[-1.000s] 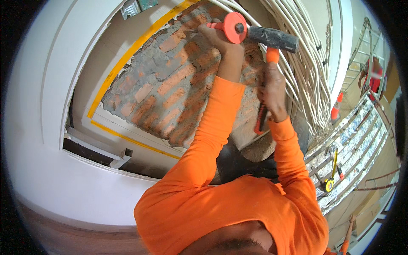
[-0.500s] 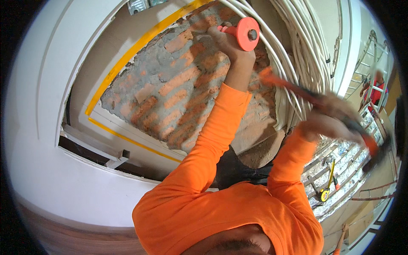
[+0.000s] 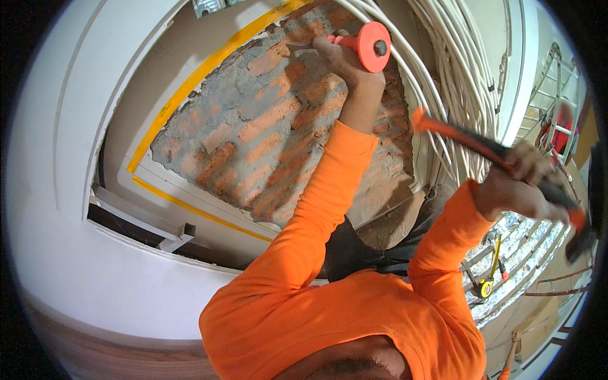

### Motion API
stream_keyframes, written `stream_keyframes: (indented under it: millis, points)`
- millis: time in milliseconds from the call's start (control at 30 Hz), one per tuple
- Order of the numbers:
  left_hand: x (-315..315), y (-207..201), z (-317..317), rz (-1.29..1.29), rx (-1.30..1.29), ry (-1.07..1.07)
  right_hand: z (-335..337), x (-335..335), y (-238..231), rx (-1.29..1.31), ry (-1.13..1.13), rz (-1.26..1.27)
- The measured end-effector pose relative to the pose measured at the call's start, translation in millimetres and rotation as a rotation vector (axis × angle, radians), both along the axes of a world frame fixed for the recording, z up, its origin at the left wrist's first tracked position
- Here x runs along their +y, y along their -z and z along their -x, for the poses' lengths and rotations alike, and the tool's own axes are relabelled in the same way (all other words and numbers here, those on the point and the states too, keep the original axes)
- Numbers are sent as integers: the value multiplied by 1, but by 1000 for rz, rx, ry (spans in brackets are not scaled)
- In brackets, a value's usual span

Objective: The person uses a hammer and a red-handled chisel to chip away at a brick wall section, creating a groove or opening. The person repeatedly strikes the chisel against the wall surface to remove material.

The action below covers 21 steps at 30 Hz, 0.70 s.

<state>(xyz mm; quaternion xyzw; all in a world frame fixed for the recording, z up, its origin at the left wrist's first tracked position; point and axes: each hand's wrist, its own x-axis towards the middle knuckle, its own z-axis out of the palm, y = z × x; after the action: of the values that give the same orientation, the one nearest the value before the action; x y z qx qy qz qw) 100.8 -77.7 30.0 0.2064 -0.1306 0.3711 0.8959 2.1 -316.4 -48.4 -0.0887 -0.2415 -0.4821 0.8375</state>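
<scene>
My left hand (image 3: 347, 63) is closed around a cold chisel (image 3: 375, 48) with a round red hand guard. It is raised at the far part of the exposed brick wall (image 3: 261, 149); my fingers and the angle hide the chisel's tip. Out to the right, my right hand (image 3: 520, 185) grips a hammer (image 3: 465, 138) by its orange and black handle. The dark hammer head (image 3: 577, 244) is slightly blurred and well apart from the chisel.
Yellow tape (image 3: 183, 95) borders the rough brick. White cables (image 3: 453, 63) hang in a bundle beside it. A tape measure (image 3: 485, 288) lies on a slatted, foil-backed surface at right. Farther off stand a ladder (image 3: 543, 95) and a person in red (image 3: 561, 136).
My right hand has swung the hammer farther right, away from the chisel. My left hand and the chisel have shifted only slightly, up and to the right.
</scene>
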Motion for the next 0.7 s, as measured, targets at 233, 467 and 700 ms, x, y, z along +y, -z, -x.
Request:
stream_keyframes:
  millis: [233,467,700]
  points:
    - [1,4,-3,-53,-11,-7,-31,116,40,482,-236,792]
    - [18,10,-22,-12,-85,3,2,110,39,808,-705,858]
    - [7,8,2,-52,-27,17,4,78,27,168,-497,140]
